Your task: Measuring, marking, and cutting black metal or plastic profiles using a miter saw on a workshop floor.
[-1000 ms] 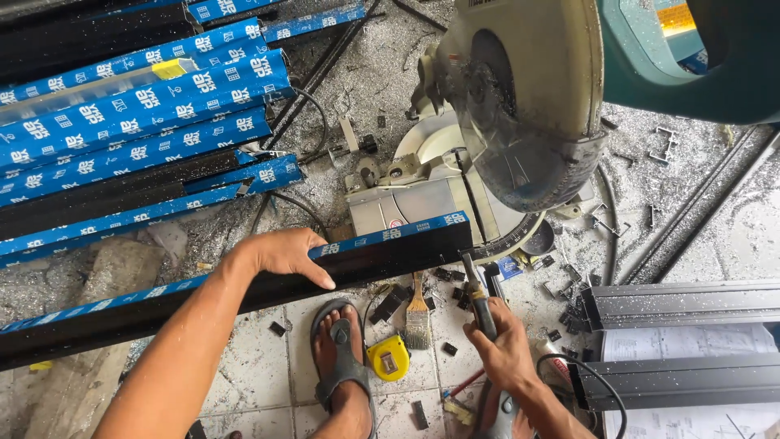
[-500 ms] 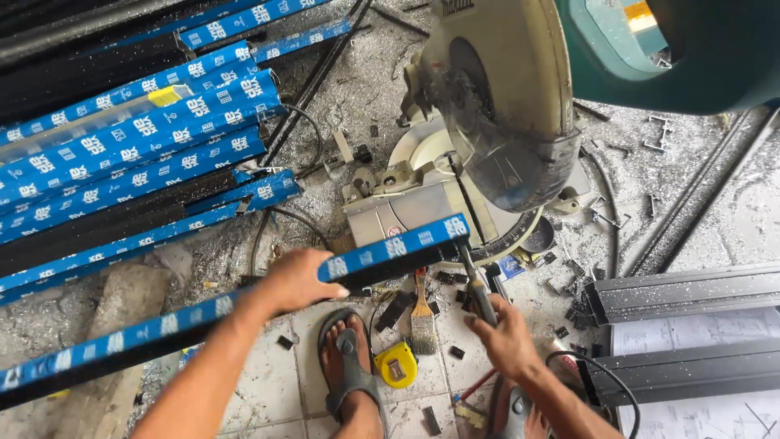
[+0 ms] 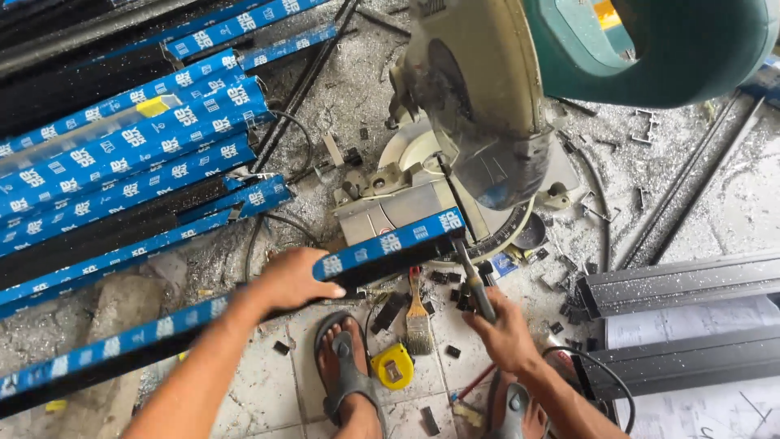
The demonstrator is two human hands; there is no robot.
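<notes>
Our left hand (image 3: 286, 280) clamps the blue-taped aluminium profile (image 3: 244, 297) against the miter saw (image 3: 471, 130); right hand (image 3: 504, 333) grasps its lock handle (image 3: 475, 284), paintbrush (image 3: 418, 321) and tape measure (image 3: 392, 366) between.

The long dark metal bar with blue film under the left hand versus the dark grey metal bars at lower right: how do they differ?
The long dark metal bar with blue film is gripped by the left hand and lies slanted, its end at the mitre saw. The dark grey metal bars lie untouched, nearly level, with no blue film, dusted with shavings. Both are long, dark and metal.
</notes>
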